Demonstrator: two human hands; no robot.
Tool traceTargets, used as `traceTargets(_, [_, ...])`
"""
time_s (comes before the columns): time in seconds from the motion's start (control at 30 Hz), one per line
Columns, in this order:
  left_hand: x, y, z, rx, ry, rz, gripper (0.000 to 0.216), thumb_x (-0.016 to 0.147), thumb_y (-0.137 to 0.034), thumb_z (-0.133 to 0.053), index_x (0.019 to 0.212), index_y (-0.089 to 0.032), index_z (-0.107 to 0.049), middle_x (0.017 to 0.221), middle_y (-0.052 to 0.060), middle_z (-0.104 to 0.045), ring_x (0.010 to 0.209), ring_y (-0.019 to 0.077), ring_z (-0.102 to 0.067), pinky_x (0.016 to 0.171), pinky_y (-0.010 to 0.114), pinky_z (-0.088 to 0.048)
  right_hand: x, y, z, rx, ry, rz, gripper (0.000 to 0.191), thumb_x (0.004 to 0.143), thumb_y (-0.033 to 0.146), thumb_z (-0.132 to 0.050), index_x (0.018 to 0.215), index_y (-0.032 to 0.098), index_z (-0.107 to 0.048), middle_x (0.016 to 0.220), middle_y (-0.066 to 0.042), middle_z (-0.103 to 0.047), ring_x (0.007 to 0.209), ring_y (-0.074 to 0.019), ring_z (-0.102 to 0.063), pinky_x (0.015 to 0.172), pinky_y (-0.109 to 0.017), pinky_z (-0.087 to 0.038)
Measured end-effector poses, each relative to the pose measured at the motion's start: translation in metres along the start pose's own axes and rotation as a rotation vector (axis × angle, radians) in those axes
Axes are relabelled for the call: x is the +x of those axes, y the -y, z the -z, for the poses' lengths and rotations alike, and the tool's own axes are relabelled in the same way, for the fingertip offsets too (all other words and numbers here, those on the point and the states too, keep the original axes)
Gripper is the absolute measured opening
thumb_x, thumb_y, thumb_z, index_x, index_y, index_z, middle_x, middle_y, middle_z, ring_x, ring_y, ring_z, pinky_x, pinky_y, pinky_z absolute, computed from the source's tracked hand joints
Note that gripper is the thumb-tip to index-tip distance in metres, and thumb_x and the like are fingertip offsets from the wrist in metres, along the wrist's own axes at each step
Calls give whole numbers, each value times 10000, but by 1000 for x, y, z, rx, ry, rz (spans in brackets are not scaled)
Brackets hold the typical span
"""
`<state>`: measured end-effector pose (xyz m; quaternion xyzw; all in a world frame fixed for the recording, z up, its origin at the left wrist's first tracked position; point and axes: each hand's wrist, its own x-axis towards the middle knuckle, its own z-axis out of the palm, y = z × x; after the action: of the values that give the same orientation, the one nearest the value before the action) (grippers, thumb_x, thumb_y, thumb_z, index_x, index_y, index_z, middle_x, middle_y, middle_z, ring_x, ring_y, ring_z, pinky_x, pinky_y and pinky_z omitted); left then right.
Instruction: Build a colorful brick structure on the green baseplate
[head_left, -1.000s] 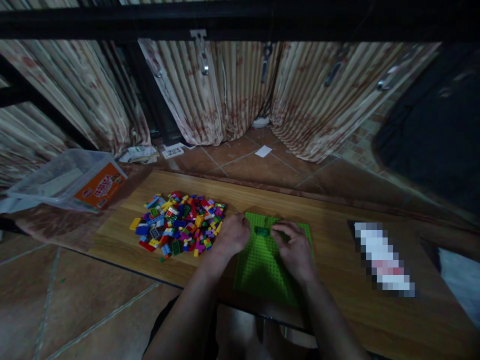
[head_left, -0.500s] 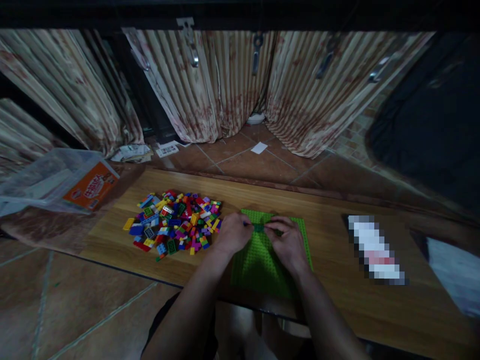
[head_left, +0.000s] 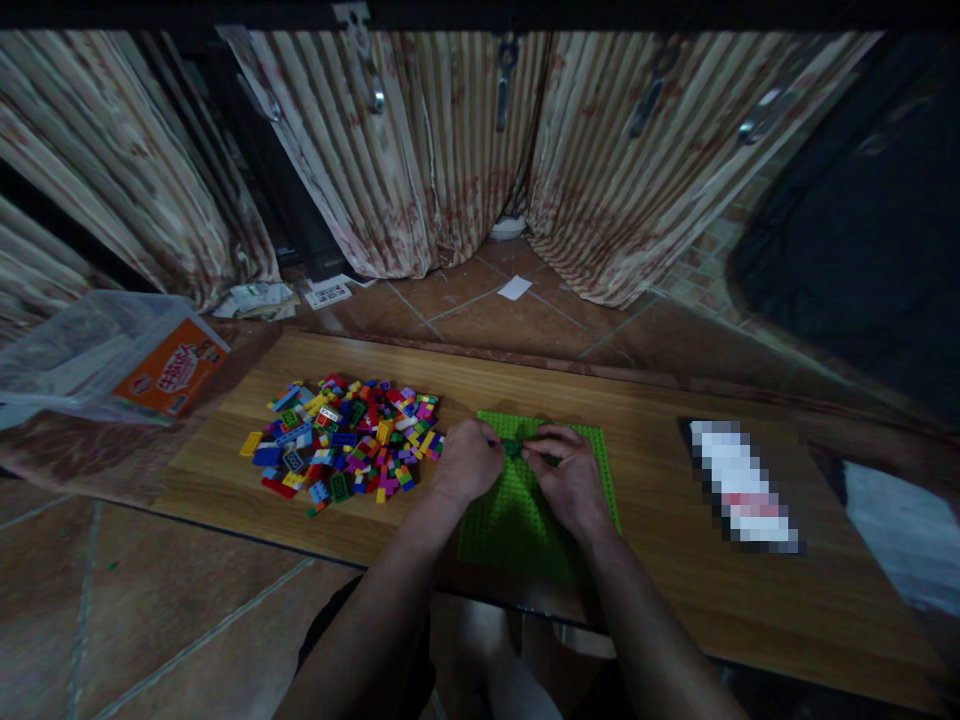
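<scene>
A bright green studded baseplate [head_left: 517, 540] lies on the wooden table, under both hands. Near its far edge sits a dark green brick [head_left: 513, 448], between my fingertips. My left hand [head_left: 471, 460] is closed at the brick's left side, with a small dark blue bit showing by its fingers; what it grips is mostly hidden. From the right, my right hand [head_left: 566, 470] pinches the dark green brick with thumb and fingers. To the left of the plate spreads a pile of loose coloured building bricks [head_left: 343, 440].
The long wooden table [head_left: 652, 600] runs across the view. A clear plastic box [head_left: 97, 330] with an orange label stands at the far left. At the right lies a blurred-out flat item [head_left: 742, 490], with a pale sheet [head_left: 904, 535] beyond it. Curtains [head_left: 465, 150] hang behind.
Both hands stay at the dark green brick, with only slight finger movement. The whole view has shifted a little as the head moved.
</scene>
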<state>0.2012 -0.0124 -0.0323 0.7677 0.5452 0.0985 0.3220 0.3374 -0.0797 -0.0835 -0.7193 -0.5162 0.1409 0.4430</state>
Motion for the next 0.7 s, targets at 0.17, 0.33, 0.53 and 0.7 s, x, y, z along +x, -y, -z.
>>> traceTargets(0.17, [-1,0,2,-23,7,10,234,778,-126,-532,856,-143,-751,806,76,-727,768,163,-654,780,238,-492,-1,3,2,-3,12,13,134,756,311,-633,749,258,-755,985,-61,-674,991,-246,-562,922,-438,-424])
traceTargets(0.33, [1,3,3,-85,15,21,233,786,-146,-531,855,-142,-753,739,55,-708,731,154,-637,727,229,-478,0,1,6,-2,41,30,168,784,347,-612,788,255,-752,994,-60,-682,996,-240,-568,933,-429,-412])
traceTargets(0.53, [6,4,3,-88,12,29,247,798,-156,-513,847,-119,-752,685,58,-685,642,140,-603,657,227,-443,5,0,3,3,16,-12,191,797,349,-587,772,229,-734,930,-64,-694,951,-235,-588,915,-416,-418])
traceTargets(0.7, [7,3,1,-61,3,16,253,800,-148,-503,843,-114,-750,693,68,-689,648,141,-605,654,226,-435,6,-1,0,-40,7,-8,178,777,351,-598,725,245,-732,938,-59,-685,986,-248,-573,927,-427,-406])
